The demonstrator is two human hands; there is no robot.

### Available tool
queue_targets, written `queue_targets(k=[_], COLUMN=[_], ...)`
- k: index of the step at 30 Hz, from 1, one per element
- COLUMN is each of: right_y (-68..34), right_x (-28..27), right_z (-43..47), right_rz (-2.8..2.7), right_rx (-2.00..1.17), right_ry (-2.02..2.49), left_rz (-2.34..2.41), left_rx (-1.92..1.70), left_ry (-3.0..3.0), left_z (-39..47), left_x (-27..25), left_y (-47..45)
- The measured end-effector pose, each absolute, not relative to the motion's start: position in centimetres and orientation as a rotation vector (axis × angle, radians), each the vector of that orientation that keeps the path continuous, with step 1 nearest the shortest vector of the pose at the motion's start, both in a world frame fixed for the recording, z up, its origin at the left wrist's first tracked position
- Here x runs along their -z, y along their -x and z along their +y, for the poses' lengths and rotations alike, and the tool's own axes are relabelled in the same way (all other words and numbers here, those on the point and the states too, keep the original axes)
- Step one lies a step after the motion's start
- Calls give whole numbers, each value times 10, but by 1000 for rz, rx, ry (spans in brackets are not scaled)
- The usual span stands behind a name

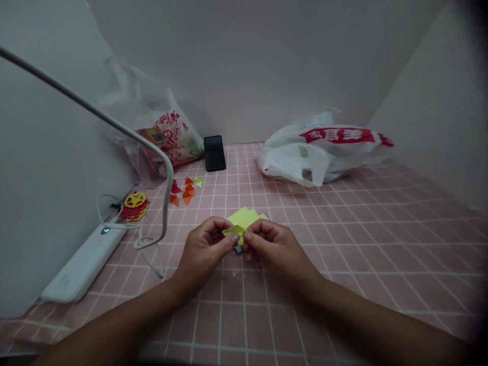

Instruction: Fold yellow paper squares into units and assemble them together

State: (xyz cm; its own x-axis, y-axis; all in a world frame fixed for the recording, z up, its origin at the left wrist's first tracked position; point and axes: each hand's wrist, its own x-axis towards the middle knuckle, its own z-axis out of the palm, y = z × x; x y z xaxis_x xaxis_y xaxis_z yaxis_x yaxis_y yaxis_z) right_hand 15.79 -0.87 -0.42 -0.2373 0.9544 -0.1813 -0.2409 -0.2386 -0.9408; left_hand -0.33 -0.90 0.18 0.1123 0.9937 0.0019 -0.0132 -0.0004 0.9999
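Between my two hands is a small folded piece of yellow paper [234, 230]. My left hand [206, 243] pinches its left side between thumb and fingers. On the other side my right hand [272, 241] pinches it too, thumb tip close to the left thumb. Several yellow-green paper sheets [244, 217] lie just behind the folded piece, partly hidden by it and by the fingers. A bit of blue shows below the fingertips, too small to name. Farther back on the left lie small folded orange paper pieces [188, 192], a red one [176, 186] and a yellow one [198, 181].
A white power strip [82, 264] with a looping cable [167, 203] runs along the left wall. Near it lie yellow and red cut-outs [135, 202]. A black phone [215, 153] stands between two plastic bags, one left [179, 129], one right [328, 150], on the pink tiled-pattern tabletop [343, 244].
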Motion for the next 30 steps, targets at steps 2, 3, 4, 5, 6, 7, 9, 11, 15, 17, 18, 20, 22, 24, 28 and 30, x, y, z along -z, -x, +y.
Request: queue_targets(k=[2,3,4,5,6,7,9,11,15,17,18,20,22,24,28,30], right_y=[-157,-156,-156,-155,-155,-155,-155,-156,-156,-155,-154,-154,-155,-156,-158,-157], right_x=[9,12,15,18,20,21,21,18,13,15,17,20,21,17,6,5], right_z=[-9,-8,-8,-8,-7,-7,-6,-6,-8,-8,-7,-6,-5,-5,-6,-6], right_rz=[-1053,-1055,-1054,-1055,-1060,-1072,-1090,-1091,-1072,-1043,-1038,-1044,-1063,-1077,-1069,-1054], right_rx=[-1632,-1626,-1619,-1614,-1610,-1614,-1620,-1630,-1662,-1646,-1640,-1641,-1660,-1675,-1691,-1689], right_ry=[1033,1018,999,978,959,944,930,946,1008,1003,992,961,947,965,1032,1043], left_rz=[1114,1116,1120,1123,1124,1120,1102,1083,1074,1070,1070,1074,1086,1095,1104,1098], left_rx=[-1122,-1115,-1114,-1114,-1116,-1116,-1116,-1111,-1104,-1098,-1096,-1101,-1108,-1107,-1064,-1050], left_ry=[-1219,-1209,-1201,-1196,-1194,-1192,-1183,-1171,-1146,-1133,-1131,-1136,-1153,-1168,-1195,-1201], left_z=[-8,-8,-8,-8,-8,-9,-9,-10,-10,-10,-9,-9,-9,-10,-10,-10], left_x=[-2,-2,-2,-2,-1,-1,-1,-2,-4,-5,-5,-5,-5,-6,-6,-6], left_y=[3,3,3,3,3,3,3,2,0,0,0,0,0,0,1,2])
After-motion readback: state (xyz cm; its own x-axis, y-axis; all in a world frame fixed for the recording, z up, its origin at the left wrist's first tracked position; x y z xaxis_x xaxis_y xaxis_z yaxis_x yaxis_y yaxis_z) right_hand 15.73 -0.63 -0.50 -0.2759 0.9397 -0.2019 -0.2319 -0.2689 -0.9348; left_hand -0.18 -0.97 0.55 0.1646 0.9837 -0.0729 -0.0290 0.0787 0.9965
